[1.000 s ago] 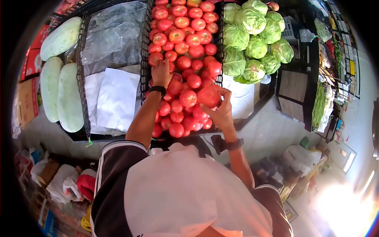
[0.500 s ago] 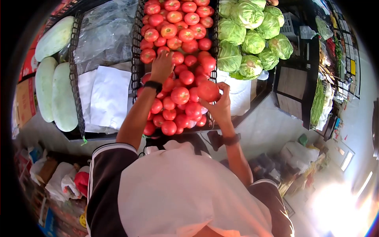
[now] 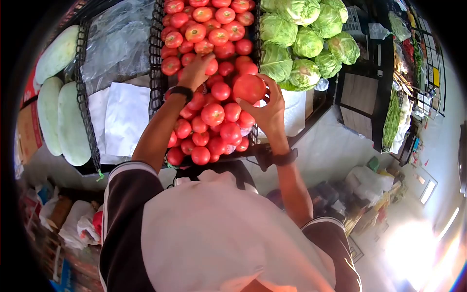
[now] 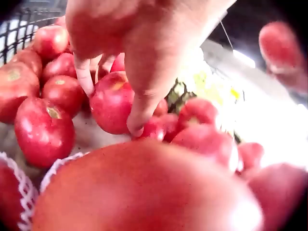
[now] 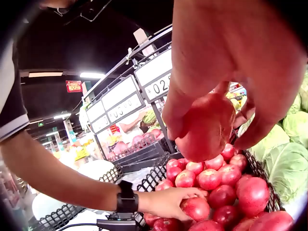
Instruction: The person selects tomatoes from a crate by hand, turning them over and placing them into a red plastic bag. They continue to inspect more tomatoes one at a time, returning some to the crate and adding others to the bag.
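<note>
In the head view my right hand (image 3: 269, 104) holds a large red tomato (image 3: 249, 88) above the heap, thumb and fingers round its sides. The right wrist view shows this tomato (image 5: 208, 127) pinched clear of those below. Deeper in the heap, my left hand (image 3: 195, 73) has its fingers on another tomato (image 3: 211, 66). From the left wrist, thumb and fingertips reach down round this tomato (image 4: 113, 102), which sits among others. A white foam net (image 4: 60, 168) shows near a big tomato (image 4: 149, 187) in the foreground.
Black mesh dividers (image 3: 155, 58) flank the tomatoes. Green cabbages (image 3: 307, 43) are piled to the right. Left of the tomatoes lie plastic bags (image 3: 116, 44) and white paper (image 3: 127, 117), then pale winter melons (image 3: 74, 124). Price signs (image 5: 115, 110) stand behind the display.
The head view has shifted, so the display sits further left. My right hand has carried its tomato forward over the heap. The left hand has moved slightly right, onto a tomato.
</note>
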A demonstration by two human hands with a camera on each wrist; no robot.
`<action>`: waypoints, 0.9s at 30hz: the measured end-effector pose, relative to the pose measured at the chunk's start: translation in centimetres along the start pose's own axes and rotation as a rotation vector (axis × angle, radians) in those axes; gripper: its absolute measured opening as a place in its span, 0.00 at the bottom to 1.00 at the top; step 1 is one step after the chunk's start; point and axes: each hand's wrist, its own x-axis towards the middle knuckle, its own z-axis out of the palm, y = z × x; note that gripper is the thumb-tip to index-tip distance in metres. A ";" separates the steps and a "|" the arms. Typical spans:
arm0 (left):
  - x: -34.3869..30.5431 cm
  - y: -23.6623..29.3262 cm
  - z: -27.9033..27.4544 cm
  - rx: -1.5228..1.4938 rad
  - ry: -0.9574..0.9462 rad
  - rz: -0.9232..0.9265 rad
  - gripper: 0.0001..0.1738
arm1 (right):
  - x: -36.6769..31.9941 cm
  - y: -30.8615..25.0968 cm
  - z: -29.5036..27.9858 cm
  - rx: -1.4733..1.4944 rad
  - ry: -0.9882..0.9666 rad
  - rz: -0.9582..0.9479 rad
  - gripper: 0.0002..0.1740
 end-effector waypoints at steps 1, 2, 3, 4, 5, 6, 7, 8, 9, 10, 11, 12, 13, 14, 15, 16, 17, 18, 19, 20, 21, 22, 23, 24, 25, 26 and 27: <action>-0.4 0.5 -1.6 -0.109 0.073 0.016 0.31 | 0.0 0.0 -0.2 0.021 0.004 0.011 0.41; -1.1 1.4 -3.1 -0.222 0.141 0.027 0.32 | 0.3 0.0 -0.3 0.049 -0.016 0.047 0.41; -2.0 2.4 -4.5 -0.453 0.160 -0.096 0.31 | 0.7 0.0 -0.2 0.033 -0.046 0.073 0.41; -3.0 3.3 -5.9 -0.681 0.181 -0.223 0.31 | 1.2 0.0 0.0 0.019 -0.077 0.096 0.40; -4.3 3.9 -6.9 -0.905 0.205 -0.358 0.31 | 1.8 0.2 0.5 0.006 -0.115 0.117 0.40; -5.8 4.0 -7.8 -1.070 0.173 -0.423 0.31 | 2.6 1.5 1.5 -0.063 -0.132 0.012 0.41; -7.3 3.7 -8.7 -1.233 0.145 -0.488 0.31 | 3.5 2.5 2.6 -0.163 -0.148 -0.064 0.42; -8.9 3.6 -9.6 -1.395 0.117 -0.552 0.31 | 4.4 3.0 3.8 -0.261 -0.165 -0.141 0.43; -10.5 4.0 -9.4 -1.709 0.185 -0.530 0.31 | 5.4 3.5 5.1 -0.359 -0.181 -0.220 0.44; -12.1 4.4 -9.4 -1.808 0.199 -0.508 0.32 | 6.5 3.9 6.5 -0.332 -0.229 -0.197 0.46; -13.5 4.6 -9.4 -1.908 0.213 -0.485 0.32 | 7.5 4.1 7.7 -0.400 -0.289 -0.182 0.46; -14.6 4.6 -9.1 -2.005 0.213 -0.493 0.33 | 8.4 4.3 8.9 -0.470 -0.348 -0.167 0.46; -15.6 4.5 -8.8 -2.103 0.210 -0.495 0.34 | 9.5 4.4 10.1 -0.542 -0.403 -0.155 0.46; -16.2 4.9 -8.8 -2.054 0.213 -0.501 0.35 | 10.3 4.5 11.5 -0.649 -0.465 -0.124 0.44; -16.8 5.4 -8.9 -2.042 0.207 -0.506 0.35 | 10.8 4.9 12.7 -0.720 -0.475 -0.115 0.44; -17.2 5.8 -9.1 -2.030 0.211 -0.508 0.35 | 11.3 5.2 14.0 -0.792 -0.487 -0.115 0.44; -17.7 6.2 -9.3 -2.017 0.219 -0.513 0.34 | 11.5 5.6 15.4 -0.863 -0.501 -0.118 0.44; -17.9 7.3 -10.4 -2.039 0.243 -0.530 0.33 | 11.6 6.0 16.6 -0.960 -0.492 -0.135 0.45; -18.3 7.2 -10.4 -2.079 0.233 -0.512 0.34 | 11.5 7.1 17.9 -1.036 -0.476 -0.185 0.45; -18.7 6.9 -10.5 -2.118 0.218 -0.492 0.35 | 11.3 8.9 19.1 -1.110 -0.454 -0.232 0.46; -19.0 6.8 -10.5 -2.157 0.194 -0.470 0.37 | 11.2 9.3 19.6 -1.185 -0.427 -0.275 0.46; -19.3 6.4 -10.6 -1.900 0.125 -0.426 0.35 | 11.4 9.7 20.1 -1.184 -0.484 -0.232 0.46; -19.6 6.0 -10.7 -1.641 0.072 -0.382 0.33 | 11.4 9.1 20.1 -1.140 -0.472 -0.200 0.44; -20.3 5.5 -10.7 -1.221 -0.032 -0.411 0.31 | 10.8 8.1 19.6 -1.096 -0.462 -0.160 0.41; -20.9 5.0 -10.6 -1.036 -0.060 -0.451 0.31 | 10.3 7.2 19.2 -1.053 -0.448 -0.120 0.38; -21.4 4.6 -10.5 -0.854 -0.095 -0.489 0.31 | 10.2 7.0 19.3 -1.003 -0.458 -0.055 0.41; -22.3 4.4 -10.1 -0.912 -0.067 -0.552 0.32 | 10.3 7.9 19.4 -0.962 -0.467 -0.033 0.42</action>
